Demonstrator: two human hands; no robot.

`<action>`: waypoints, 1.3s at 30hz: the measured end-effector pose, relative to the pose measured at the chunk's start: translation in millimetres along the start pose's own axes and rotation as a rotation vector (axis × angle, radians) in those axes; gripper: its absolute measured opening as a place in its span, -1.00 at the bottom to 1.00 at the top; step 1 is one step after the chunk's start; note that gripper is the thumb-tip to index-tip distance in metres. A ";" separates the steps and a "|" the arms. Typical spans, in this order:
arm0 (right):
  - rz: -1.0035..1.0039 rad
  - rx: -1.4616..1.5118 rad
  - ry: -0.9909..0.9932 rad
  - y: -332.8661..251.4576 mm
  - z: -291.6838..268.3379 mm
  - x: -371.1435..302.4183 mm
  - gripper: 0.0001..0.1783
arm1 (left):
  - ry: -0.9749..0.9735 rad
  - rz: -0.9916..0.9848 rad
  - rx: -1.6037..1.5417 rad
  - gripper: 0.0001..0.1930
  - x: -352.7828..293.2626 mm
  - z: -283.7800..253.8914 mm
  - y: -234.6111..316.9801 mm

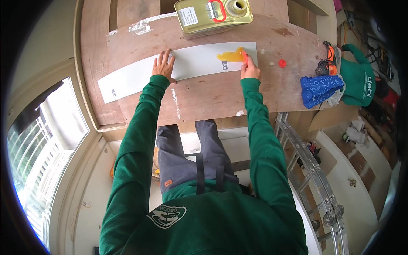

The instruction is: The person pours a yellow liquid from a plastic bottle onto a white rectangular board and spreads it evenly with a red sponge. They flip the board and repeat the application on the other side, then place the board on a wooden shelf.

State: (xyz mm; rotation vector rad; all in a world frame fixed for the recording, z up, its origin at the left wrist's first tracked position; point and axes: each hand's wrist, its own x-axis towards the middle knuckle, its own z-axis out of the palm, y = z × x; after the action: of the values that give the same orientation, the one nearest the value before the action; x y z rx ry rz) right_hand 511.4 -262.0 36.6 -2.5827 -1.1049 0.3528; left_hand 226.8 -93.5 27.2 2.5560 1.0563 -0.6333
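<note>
A long white strip (136, 75) lies across the wooden board (204, 95). My left hand (163, 66) rests flat on the middle of the strip, fingers spread, thumb near its front edge. Close to the strip's right end, my right hand (250, 70) is closed around a red spreader (245, 56). The spreader's edge meets a patch of yellow glue (229, 56) smeared on the white surface. Just in front of the glue is a small printed label (225, 65). My fingers partly hide the spreader.
Behind the strip stands a gold metal can (199, 27), its spout uncapped. A red cap (282, 63) lies to the right. Farther right are an orange power tool (327, 67), a blue patterned cloth bag (319, 91) and a green garment (358, 80). A ladder (312, 172) lies beyond my right arm.
</note>
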 end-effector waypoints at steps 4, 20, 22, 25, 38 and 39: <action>0.066 0.075 0.105 6.7 -2.6 2.9 -0.62 | 0.010 0.026 -0.019 0.27 4.4 0.2 -1.0; 0.021 0.155 0.186 6.4 3.7 3.9 -0.64 | -0.099 0.067 0.151 0.30 39.0 -18.0 -2.3; 0.111 0.159 0.241 7.9 0.3 6.5 -0.64 | -0.120 0.066 0.165 0.27 38.5 -16.4 -0.5; 0.179 0.079 0.251 7.0 0.3 13.1 -0.63 | -0.110 0.084 0.174 0.24 36.8 -13.5 -0.8; 0.132 0.033 0.131 5.2 2.5 25.6 -0.64 | -0.116 0.105 0.122 0.54 33.7 -10.4 -3.6; 0.103 0.032 0.083 6.3 3.5 26.8 -0.65 | -0.127 0.099 0.116 0.54 34.2 -10.3 -3.3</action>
State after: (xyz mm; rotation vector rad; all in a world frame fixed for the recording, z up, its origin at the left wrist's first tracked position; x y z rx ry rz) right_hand 532.4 -245.9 28.2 -2.6074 -0.9331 0.2820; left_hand 248.9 -66.6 18.5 2.6072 0.8695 -0.8409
